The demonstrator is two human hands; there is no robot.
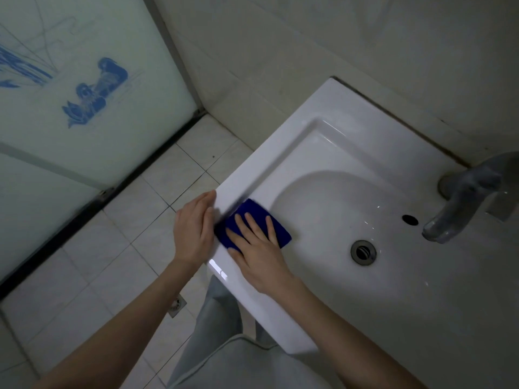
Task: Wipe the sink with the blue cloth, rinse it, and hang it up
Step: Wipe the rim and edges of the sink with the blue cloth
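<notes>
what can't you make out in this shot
Head view:
- Cloth: middle hidden under the right hand.
- Tap: blurred, cut off by the right edge.
- Sink: its near right part runs off the frame.
- Left hand: underside hidden, so its contact with the rim is unclear.

Dim, greyish light all over, with a cool green cast; the frosted glass panel [84, 141] at left is the brightest area, evenly lit; small white glints sit in the sink [337, 153] basin near the drain [363, 252], and a sharper reflection marks its front rim; the tap [460, 203] at right looks soft and smeared; straight lines bow toward the edges from the wide lens; the wall [421, 51] at upper right is duller
</notes>
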